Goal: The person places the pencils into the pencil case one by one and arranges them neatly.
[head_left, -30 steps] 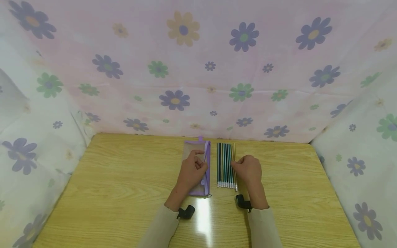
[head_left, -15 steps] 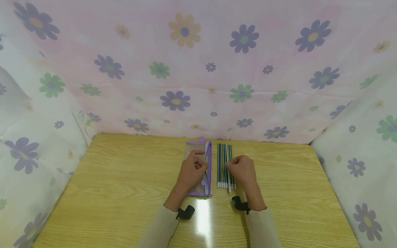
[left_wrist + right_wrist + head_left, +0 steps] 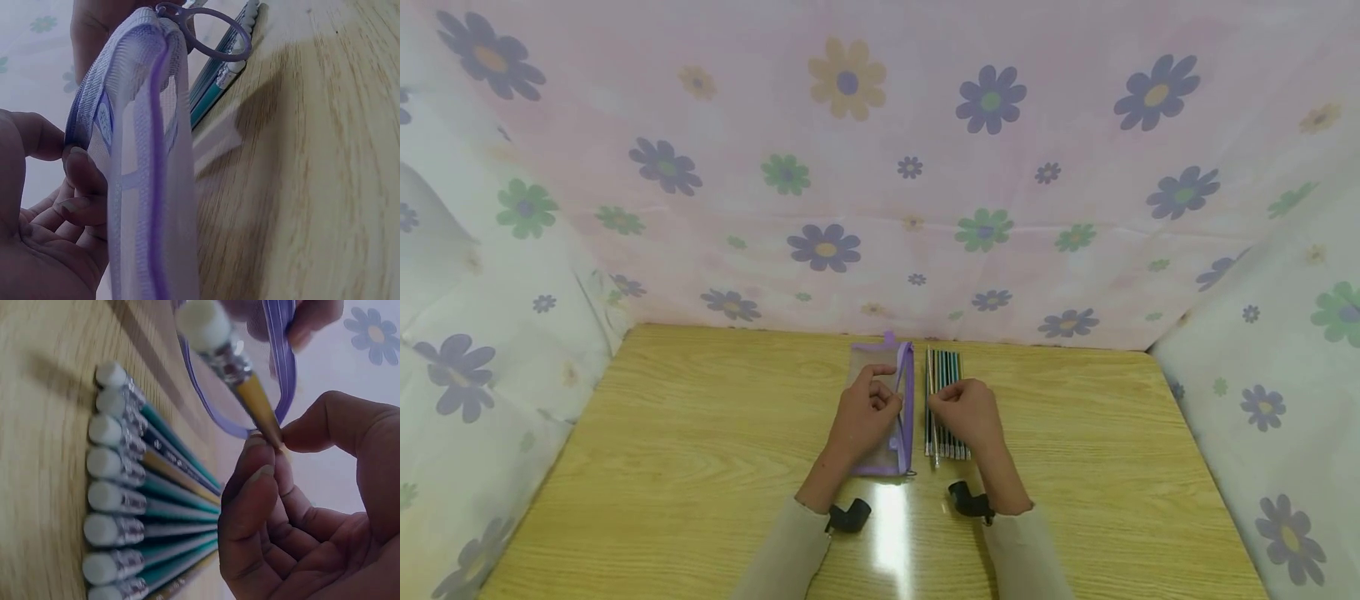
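My left hand (image 3: 863,418) pinches the zippered edge of a purple mesh pencil case (image 3: 907,446) between thumb and fingers. In the right wrist view the purple edges (image 3: 284,356) of its mouth stand apart. A gold pencil (image 3: 253,403) with a white eraser is pinched by thumb and fingertips of my right hand (image 3: 973,414). That pencil is raised above the others, its eraser end toward me. Beneath and beside my right hand lies a row of several pencils (image 3: 951,362), teal, dark and gold, all with white erasers.
The wooden table (image 3: 715,433) carries the case and pencils near its back edge. A purple ring (image 3: 219,44) hangs from the case's near end. Flowered cloth (image 3: 910,200) rises behind and on both sides. Black camera mounts (image 3: 850,515) sit on both wrists.
My right hand has carried the gold pencil leftward across the row, from its right end to its left end, close to the case. The left hand keeps its place on the case.
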A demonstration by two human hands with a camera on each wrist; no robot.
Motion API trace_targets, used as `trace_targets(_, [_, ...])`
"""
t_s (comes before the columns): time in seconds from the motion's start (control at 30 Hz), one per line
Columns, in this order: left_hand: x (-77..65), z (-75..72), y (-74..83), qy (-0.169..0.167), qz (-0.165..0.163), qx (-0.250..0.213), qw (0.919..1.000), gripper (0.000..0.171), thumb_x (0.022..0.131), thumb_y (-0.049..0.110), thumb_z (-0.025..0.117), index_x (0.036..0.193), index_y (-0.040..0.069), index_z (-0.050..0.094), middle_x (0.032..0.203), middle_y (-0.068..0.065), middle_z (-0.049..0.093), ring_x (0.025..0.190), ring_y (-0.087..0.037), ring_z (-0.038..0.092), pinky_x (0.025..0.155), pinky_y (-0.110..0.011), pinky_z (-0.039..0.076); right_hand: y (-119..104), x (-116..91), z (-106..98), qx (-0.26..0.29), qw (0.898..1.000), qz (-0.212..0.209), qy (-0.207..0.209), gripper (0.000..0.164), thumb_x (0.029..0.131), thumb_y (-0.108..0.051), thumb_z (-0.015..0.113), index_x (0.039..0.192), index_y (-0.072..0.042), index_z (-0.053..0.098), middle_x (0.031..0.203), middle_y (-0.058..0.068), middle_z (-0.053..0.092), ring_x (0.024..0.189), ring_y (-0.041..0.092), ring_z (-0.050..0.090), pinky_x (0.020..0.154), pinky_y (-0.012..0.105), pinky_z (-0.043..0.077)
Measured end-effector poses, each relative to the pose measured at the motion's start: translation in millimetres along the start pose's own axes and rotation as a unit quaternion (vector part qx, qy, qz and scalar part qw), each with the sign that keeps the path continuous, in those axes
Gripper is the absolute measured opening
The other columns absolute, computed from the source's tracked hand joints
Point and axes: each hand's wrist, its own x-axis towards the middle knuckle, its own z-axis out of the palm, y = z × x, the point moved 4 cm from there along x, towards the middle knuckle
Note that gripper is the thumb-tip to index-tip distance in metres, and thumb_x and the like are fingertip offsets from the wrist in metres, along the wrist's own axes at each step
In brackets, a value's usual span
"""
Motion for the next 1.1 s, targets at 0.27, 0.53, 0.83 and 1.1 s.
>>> trace_targets(0.27, [-1.3,0.7,3.4,-0.001,0.004,-0.011,0.9999,0.043,0.101,0.008,0.068,0.143,0.009,0.058,0.079,0.001,0.069,0.061,-0.013,0.06,0.058,-0.025,0.049,-3.1,-1.6,10.1,0.052,0.998,-0.014,-0.016,0.011,0.086,-0.011,0.072,0.085,-0.002,0.078,0.07,0.007,0.072,0.059,0.019,0.066,0.054,0.03,0.053])
trace_targets(0.53, [-1.6,2.1,3.2,-0.007,0.006,-0.019,0.9998,0.043,0.1,0.007,0.068,0.142,0.012,0.059,0.08,0.0,0.07,0.064,-0.014,0.063,0.06,-0.025,0.05,-4.9,-2.4,16.9,0.063,0.998,-0.01,-0.017,0.012,0.084,-0.011,0.072,0.085,0.0,0.077,0.071,0.007,0.071,0.058,0.017,0.065,0.054,0.031,0.055])
trace_targets(0.83, [-0.5,2.7,1.5,-0.014,0.008,-0.019,0.9997,0.044,0.099,0.006,0.066,0.142,0.013,0.058,0.081,0.0,0.07,0.066,-0.013,0.063,0.061,-0.025,0.052,-3.9,0.0,25.7,0.085,0.996,0.014,-0.015,0.012,0.086,-0.012,0.072,0.086,-0.001,0.078,0.073,0.007,0.073,0.06,0.017,0.067,0.055,0.03,0.057])
trace_targets(1.1, [0.4,3.7,1.6,-0.026,0.002,-0.02,0.9995,0.044,0.101,0.009,0.065,0.143,0.012,0.057,0.083,0.001,0.071,0.066,-0.014,0.065,0.062,-0.026,0.053,-5.7,0.2,29.8,0.098,0.995,0.008,-0.023,0.016,0.091,-0.014,0.075,0.089,0.002,0.078,0.074,0.007,0.074,0.061,0.017,0.069,0.055,0.029,0.057])
